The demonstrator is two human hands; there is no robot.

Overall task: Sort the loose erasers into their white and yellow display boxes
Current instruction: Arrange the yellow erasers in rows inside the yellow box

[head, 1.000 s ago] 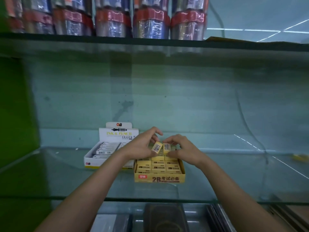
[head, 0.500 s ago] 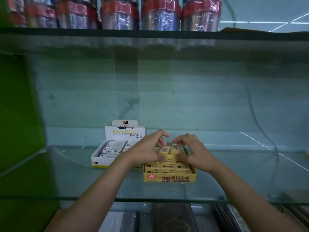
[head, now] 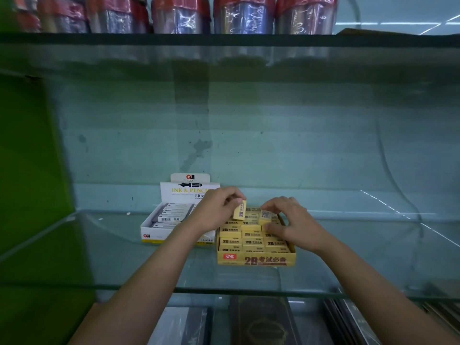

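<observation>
A yellow display box (head: 256, 260) marked 2B stands on the glass shelf, packed with rows of yellow erasers. To its left stands a white display box (head: 154, 235) with white erasers and an upright header card. My left hand (head: 214, 210) pinches one yellow eraser (head: 239, 210), tilted above the back rows of the yellow box. My right hand (head: 290, 221) pinches a second yellow eraser (head: 265, 217), low over the back right rows.
Both boxes sit mid-shelf on a glass shelf (head: 348, 275) with a front edge below my forearms. A green panel (head: 27, 170) bounds the left side. Wrapped bundles (head: 244, 16) line the shelf above. Dark packaged goods (head: 261, 322) lie on the shelf beneath.
Both hands came down from above the yellow box toward its back rows. The left eraser now tilts apart from the right one, which sits lower among the rows.
</observation>
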